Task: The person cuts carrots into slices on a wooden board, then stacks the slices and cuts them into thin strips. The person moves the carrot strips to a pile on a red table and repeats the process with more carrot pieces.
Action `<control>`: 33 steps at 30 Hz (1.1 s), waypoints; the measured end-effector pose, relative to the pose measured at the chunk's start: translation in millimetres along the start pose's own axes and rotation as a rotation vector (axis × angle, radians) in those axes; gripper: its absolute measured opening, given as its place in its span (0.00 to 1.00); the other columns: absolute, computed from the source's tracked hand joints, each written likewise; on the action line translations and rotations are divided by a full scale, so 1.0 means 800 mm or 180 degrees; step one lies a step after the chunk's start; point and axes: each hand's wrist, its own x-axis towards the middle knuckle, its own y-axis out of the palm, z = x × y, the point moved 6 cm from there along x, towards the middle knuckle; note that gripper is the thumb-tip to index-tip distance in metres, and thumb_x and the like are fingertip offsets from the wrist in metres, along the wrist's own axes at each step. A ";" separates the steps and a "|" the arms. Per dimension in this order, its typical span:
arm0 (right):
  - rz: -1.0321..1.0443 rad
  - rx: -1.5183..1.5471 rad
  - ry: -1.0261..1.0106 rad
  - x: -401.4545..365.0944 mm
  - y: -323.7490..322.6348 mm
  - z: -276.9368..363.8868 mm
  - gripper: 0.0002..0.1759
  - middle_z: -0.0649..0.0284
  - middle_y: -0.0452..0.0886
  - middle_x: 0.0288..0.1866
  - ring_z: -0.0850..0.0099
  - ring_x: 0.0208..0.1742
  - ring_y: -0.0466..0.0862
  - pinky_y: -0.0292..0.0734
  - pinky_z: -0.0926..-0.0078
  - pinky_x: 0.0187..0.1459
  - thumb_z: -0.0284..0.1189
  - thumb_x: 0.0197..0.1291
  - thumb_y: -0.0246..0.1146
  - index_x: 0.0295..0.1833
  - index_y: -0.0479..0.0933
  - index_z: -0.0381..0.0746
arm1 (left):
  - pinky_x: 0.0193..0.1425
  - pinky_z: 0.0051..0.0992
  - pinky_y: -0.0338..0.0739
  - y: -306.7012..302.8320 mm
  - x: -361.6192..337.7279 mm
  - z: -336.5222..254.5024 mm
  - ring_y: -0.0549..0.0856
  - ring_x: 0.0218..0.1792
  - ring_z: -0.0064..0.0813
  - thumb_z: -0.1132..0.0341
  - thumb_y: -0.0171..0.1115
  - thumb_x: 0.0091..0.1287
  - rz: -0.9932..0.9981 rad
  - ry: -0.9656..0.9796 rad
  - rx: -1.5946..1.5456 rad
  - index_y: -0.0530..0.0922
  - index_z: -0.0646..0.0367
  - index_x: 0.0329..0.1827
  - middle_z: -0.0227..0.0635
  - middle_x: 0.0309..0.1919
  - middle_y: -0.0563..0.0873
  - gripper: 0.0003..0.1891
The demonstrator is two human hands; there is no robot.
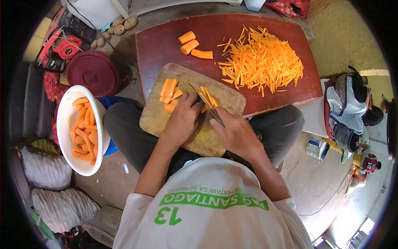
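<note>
My right hand [238, 132] is closed round the handle of a knife [202, 97], whose blade slants up and left over a worn wooden cutting board [226, 93]. Just left of the blade, my left hand [183, 117] has its fingers bent down on a carrot piece [203, 108], which they mostly hide. Thin carrot sticks [209, 96] lie on the far side of the blade. Beyond my left fingers sit cut carrot slabs [168, 88], some stacked. The board rests across my lap and against the near edge of a red table [155, 50].
A large heap of carrot strips [263, 60] covers the table's right part; peeled carrot chunks [188, 47] lie further left. At my left stands a white basin [63, 124] of peeled carrots, near a dark red lidded bucket [92, 72]. A jar [317, 149] is on the floor at right.
</note>
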 end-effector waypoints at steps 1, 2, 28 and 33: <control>-0.0010 -0.0005 0.0048 -0.008 -0.003 0.001 0.18 0.32 0.88 0.42 0.29 0.47 0.89 0.82 0.33 0.48 0.36 0.83 0.63 0.63 0.76 0.31 | 0.67 0.44 0.81 -0.001 0.000 -0.003 0.81 0.59 0.52 0.81 0.72 0.55 -0.0011 -0.0016 0.0019 0.88 0.71 0.55 0.48 0.55 0.82 0.21; 0.0051 0.0007 0.0117 -0.017 -0.005 0.003 0.19 0.33 0.88 0.42 0.29 0.46 0.89 0.83 0.33 0.48 0.36 0.83 0.63 0.63 0.76 0.31 | 0.67 0.44 0.81 -0.001 -0.002 -0.005 0.81 0.59 0.52 0.81 0.72 0.55 -0.0020 -0.0048 0.0028 0.88 0.71 0.55 0.48 0.55 0.82 0.21; 0.0134 -0.0190 0.0251 -0.012 0.008 0.007 0.17 0.31 0.88 0.41 0.30 0.46 0.89 0.84 0.35 0.47 0.34 0.81 0.64 0.62 0.76 0.30 | 0.67 0.45 0.76 -0.003 -0.012 0.005 0.81 0.56 0.50 0.77 0.74 0.57 -0.0230 0.0236 0.0252 0.90 0.70 0.54 0.46 0.53 0.86 0.20; 0.0082 -0.0096 0.0167 -0.001 0.003 0.008 0.20 0.32 0.89 0.41 0.29 0.45 0.90 0.84 0.34 0.47 0.36 0.82 0.64 0.65 0.75 0.30 | 0.67 0.45 0.76 -0.006 -0.012 0.003 0.81 0.56 0.51 0.77 0.74 0.57 -0.0305 0.0293 0.0295 0.90 0.70 0.53 0.46 0.52 0.85 0.19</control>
